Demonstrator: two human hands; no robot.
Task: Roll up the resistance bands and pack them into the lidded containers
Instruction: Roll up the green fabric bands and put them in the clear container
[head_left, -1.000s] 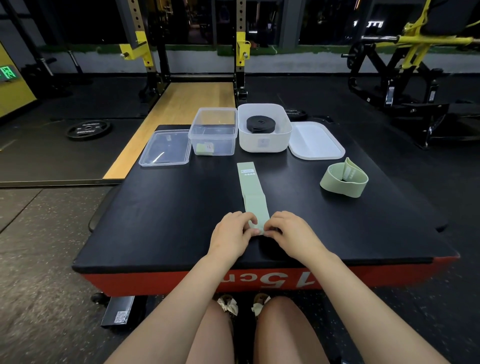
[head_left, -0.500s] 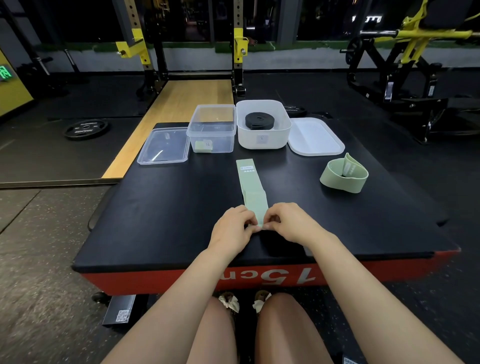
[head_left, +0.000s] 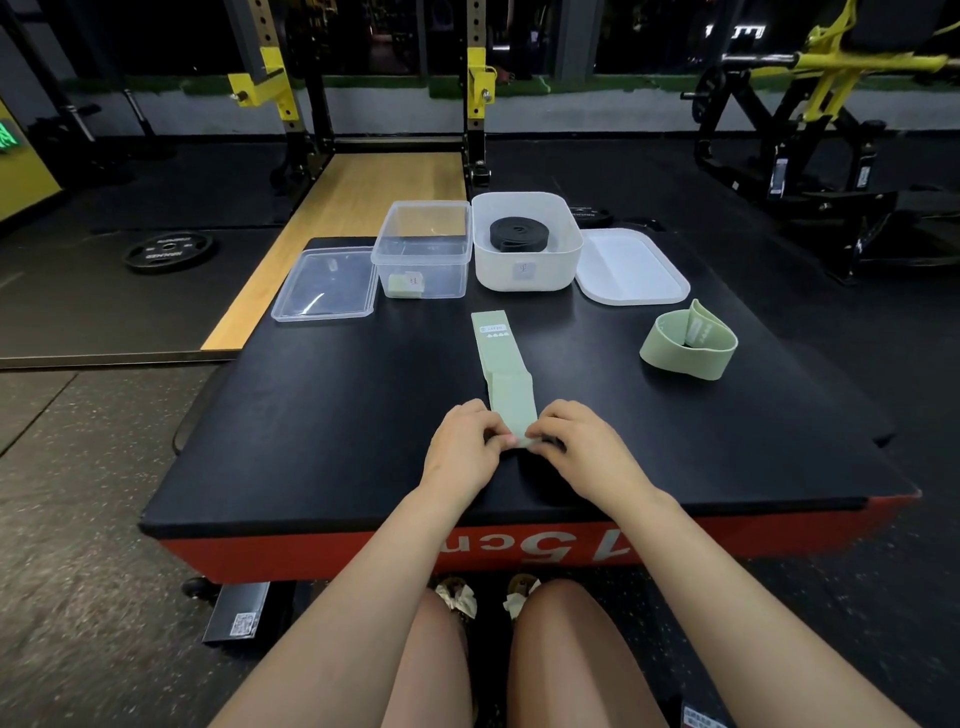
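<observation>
we pinch the near end of the flat green band (head_left: 503, 374) with the left hand (head_left: 464, 451) and right hand (head_left: 581, 450), fingers curled on its edge; the band lies lengthwise on the black platform (head_left: 311, 415), pointing toward the clear container (head_left: 423, 249). risk: uneven pressure between hands would likely skew the first turn, giving a loose, telescoping roll.

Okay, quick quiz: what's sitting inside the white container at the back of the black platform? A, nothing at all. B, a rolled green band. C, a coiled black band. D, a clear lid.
C: the white container holds a coiled black band, while the rolled green band sits in the clear container beside it.
</observation>
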